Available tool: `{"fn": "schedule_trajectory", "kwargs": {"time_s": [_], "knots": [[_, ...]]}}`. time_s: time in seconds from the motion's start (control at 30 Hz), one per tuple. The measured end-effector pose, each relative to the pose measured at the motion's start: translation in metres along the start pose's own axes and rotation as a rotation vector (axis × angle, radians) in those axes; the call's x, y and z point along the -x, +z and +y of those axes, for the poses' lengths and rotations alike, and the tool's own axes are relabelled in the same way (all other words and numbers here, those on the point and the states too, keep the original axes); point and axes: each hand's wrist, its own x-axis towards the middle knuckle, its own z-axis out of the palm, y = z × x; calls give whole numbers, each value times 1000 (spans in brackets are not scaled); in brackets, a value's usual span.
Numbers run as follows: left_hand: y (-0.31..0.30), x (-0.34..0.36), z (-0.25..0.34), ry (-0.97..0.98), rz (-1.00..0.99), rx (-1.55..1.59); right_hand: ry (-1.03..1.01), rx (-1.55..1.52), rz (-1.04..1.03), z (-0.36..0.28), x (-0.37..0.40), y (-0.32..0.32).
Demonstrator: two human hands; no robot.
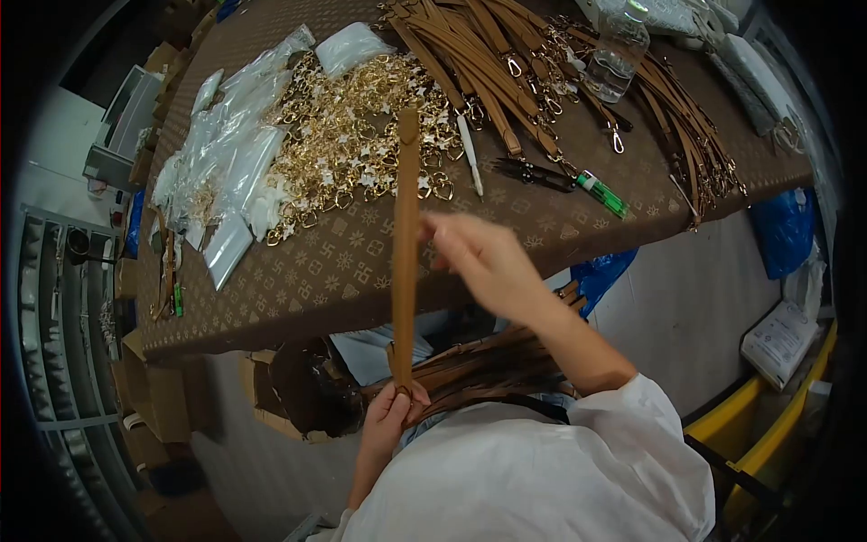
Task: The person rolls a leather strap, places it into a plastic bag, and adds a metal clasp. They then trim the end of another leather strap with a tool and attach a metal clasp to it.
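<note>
A long brown leather strap (pixel 405 244) stands nearly upright in front of me, its far end overlapping the table in this view. My left hand (pixel 394 408) is closed round its lower end, close to my waist. Beside the strap's middle, on its right, is my right hand (pixel 488 266), fingers bent toward the strap's edge and smeared by motion; I cannot tell whether they grip it. More brown straps (pixel 488 366) lie in a bundle across my lap.
On the patterned tablecloth (pixel 334 271) are a pile of gold clasps (pixel 352 135), clear plastic bags (pixel 235 108), a white pen (pixel 470 155), black thread snips (pixel 533 173), a green lighter (pixel 602 194), bundled straps (pixel 488 63) and a water bottle (pixel 619 56). A yellow-edged bin (pixel 768 434) stands right.
</note>
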Motion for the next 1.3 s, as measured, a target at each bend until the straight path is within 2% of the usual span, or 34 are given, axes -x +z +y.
{"fn": "schedule_trajectory", "kwargs": {"time_s": [0.07, 0.1, 0.17, 0.2, 0.27, 0.3, 0.37, 0.43, 0.5, 0.53, 0.6, 0.63, 0.7, 0.73, 0.8, 0.83, 0.9, 0.97, 1.0, 1.03, 1.13, 1.3], "knots": [[17, -3, 16, 184, 31, 92, -118, 236, -197, 20, 35, 22], [18, -5, 19, 187, 34, 100, -165, 329, -327, 26, 55, 31], [16, -7, 26, 249, 55, 37, 45, 214, -619, 33, 84, 42], [16, -9, 29, 253, 63, 41, 43, 214, -629, 32, 90, 41], [17, -12, 36, 132, 252, 6, 298, 20, -631, 26, 97, 34], [15, -11, 39, 136, 257, 11, 213, 93, -545, 23, 97, 28], [0, -4, 49, -44, 356, -176, 234, 188, -402, 6, 82, 8], [-28, 6, 61, -41, 303, -238, 204, 262, -378, -14, 61, -9], [-38, 8, 69, 34, 216, -261, 36, 377, -616, -32, 44, -19], [-38, 4, 71, 33, 230, -258, 33, 370, -628, -40, 36, -17], [-37, -7, 72, 5, 156, -132, -52, 195, -1015, -54, 19, 0], [-32, -12, 70, 0, 173, -127, -203, 201, -1072, -56, 9, 11], [-21, -20, 62, -36, 163, -16, -280, 228, -1148, -71, -13, 29], [-24, -21, 60, -51, 188, -6, -364, 152, -1047, -62, -20, 45], [-32, -16, 56, -28, -152, 244, -202, 329, -1107, -63, -46, 56], [-31, -14, 58, 15, -208, 299, -264, 431, -1084, -59, -57, 58], [-36, -7, 61, 44, -164, 239, -342, 525, -1071, -51, -70, 61], [-39, -2, 67, 80, -143, 172, -250, 619, -1119, -46, -78, 62], [-39, 1, 71, 24, -96, 66, -255, 622, -1126, -46, -78, 64], [-40, 2, 75, -33, -53, -42, -247, 606, -1099, -46, -78, 66], [-38, 4, 85, -66, -26, -80, -265, 627, -1018, -39, -79, 66], [-40, 5, 97, -1, 61, -192, -406, 741, -871, -33, -84, 63]]}}
